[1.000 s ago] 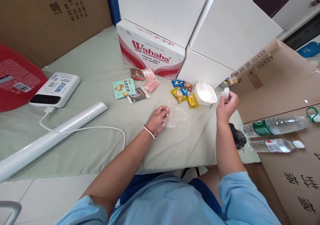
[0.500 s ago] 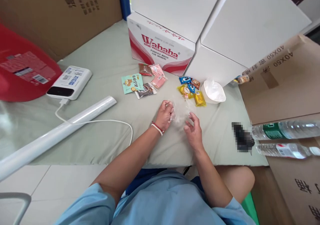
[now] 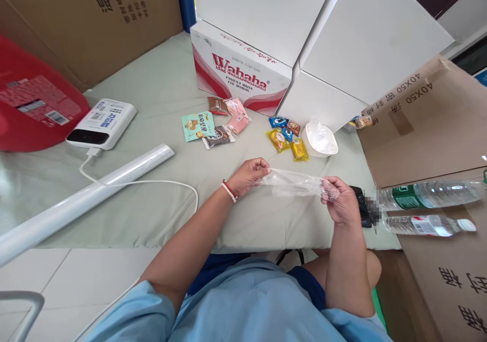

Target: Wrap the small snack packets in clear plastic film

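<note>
A thin, clear plastic film (image 3: 294,183) is stretched sideways between my two hands, above the cloth-covered table (image 3: 243,225). Whether it is a bag or a glove I cannot tell. My left hand (image 3: 251,176), with a beaded bracelet at the wrist, pinches one end. Closed on the bunched other end is my right hand (image 3: 340,200). Just beyond the film lie yellow-wrapped snacks (image 3: 300,150), blue-wrapped candies (image 3: 277,122) and a white bowl (image 3: 330,149) with crumpled clear plastic inside. Farther left are a mint-green snack packet (image 3: 198,126), a dark packet (image 3: 218,137) and pink packets (image 3: 238,124).
A Wahaha water carton (image 3: 239,70) and white boxes (image 3: 335,96) stand behind. At left are a white device (image 3: 102,124) with a cable, a long white tube (image 3: 87,195) and a red jug (image 3: 38,98). Plastic bottles (image 3: 429,195) lie at right beside cardboard (image 3: 414,118).
My right hand has moved right and closed on the film, which was crumpled near my left hand and is now drawn out lengthwise. My left hand stays near the same spot.
</note>
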Tool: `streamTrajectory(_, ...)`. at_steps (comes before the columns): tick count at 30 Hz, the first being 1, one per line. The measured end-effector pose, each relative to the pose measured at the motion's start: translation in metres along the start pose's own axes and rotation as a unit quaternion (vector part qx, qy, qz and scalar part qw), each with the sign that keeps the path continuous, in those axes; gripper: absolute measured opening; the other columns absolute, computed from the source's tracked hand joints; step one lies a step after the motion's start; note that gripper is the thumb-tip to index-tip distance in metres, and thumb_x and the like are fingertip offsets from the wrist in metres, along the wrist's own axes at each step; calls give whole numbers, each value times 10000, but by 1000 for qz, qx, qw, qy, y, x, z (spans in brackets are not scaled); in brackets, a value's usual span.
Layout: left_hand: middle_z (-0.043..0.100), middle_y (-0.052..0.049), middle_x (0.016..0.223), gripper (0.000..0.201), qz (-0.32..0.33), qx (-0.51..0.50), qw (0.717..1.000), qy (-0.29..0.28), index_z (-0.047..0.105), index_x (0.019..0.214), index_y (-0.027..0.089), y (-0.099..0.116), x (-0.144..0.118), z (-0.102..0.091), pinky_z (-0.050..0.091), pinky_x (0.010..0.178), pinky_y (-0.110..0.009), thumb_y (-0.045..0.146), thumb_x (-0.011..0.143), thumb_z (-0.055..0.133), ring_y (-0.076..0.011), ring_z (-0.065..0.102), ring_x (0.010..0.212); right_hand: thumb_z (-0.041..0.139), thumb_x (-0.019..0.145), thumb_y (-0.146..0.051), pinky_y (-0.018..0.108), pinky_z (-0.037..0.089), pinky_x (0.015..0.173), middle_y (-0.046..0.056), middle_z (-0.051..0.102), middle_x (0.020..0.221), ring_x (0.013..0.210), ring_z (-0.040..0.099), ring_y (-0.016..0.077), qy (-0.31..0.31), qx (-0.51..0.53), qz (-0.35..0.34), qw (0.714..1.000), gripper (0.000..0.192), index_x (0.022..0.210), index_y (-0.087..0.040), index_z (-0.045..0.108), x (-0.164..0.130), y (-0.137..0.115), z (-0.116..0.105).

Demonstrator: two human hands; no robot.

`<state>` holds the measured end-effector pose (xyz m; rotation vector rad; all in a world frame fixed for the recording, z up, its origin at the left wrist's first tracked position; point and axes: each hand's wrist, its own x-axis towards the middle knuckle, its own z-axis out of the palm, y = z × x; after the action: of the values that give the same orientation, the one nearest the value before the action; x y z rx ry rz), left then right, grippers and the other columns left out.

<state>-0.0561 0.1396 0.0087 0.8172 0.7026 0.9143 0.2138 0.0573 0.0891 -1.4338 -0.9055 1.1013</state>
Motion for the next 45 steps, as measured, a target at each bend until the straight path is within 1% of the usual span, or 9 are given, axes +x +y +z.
streamTrajectory(6,343,103,537,516,-68,30,993,-89,581,716,190,4,-6,-2,149,390,-177,529,579,945,-29,232,425,923,677,-359,138,349,407,-54,580,645,446,400,27,-51,38,44,997,398,983,-200,726,4,-9,-33)
streamTrajectory(10,343,80,519,560,-97,29,989,-107,561,649,190,2,-8,4,122,367,-185,669,658,852,-43,238,418,826,726,-667,291,605,746,24,724,996,886,701,158,24,95,-6,995,604,1161,-278,666,11,15,-24)
streamTrajectory(13,365,68,516,576,-101,16,990,-96,584,678,187,-3,-6,8,126,349,-186,712,676,819,-50,254,410,821,670,-746,392,595,906,71,741,1162,1126,698,234,-29,83,48,995,801,1301,-309,592,4,40,-7)
streamTrajectory(21,392,50,493,560,-110,-5,992,-61,630,713,170,-5,0,0,107,343,-180,713,749,766,-38,224,386,948,627,-413,282,590,775,-2,697,899,755,634,123,18,42,32,998,380,866,-220,724,-1,48,-8)
streamTrajectory(25,347,54,466,585,-113,30,989,-94,645,628,158,0,0,-6,108,342,-198,718,711,793,-34,195,381,913,698,-391,342,611,828,22,715,1006,859,675,155,-11,70,30,997,293,842,-233,713,0,20,-35)
streamTrajectory(30,307,66,453,582,-113,35,986,-116,691,628,155,8,-3,-11,117,344,-204,721,665,825,-36,187,376,932,671,-375,178,411,422,-29,595,677,503,477,73,-15,44,51,998,318,835,-204,720,4,-5,-58)
streamTrajectory(34,331,61,458,562,-122,33,984,-128,722,671,156,7,-4,-11,105,338,-210,709,683,818,-34,184,354,923,680,-351,171,398,410,-52,561,632,470,462,67,-6,87,42,995,365,947,-204,722,20,-3,-62)
streamTrajectory(39,398,48,439,504,-82,60,995,-18,713,711,158,-6,2,-7,153,343,-199,655,771,774,-60,266,346,821,749,-645,367,637,738,70,752,973,885,749,215,102,122,41,986,523,1007,-233,628,32,30,-46)
streamTrajectory(45,435,45,432,499,-61,78,995,28,706,784,174,-14,5,-3,199,361,-209,670,839,691,-73,289,342,843,653,-734,415,644,795,79,770,1098,1027,768,271,6,118,120,986,763,1191,-302,515,6,67,-7)
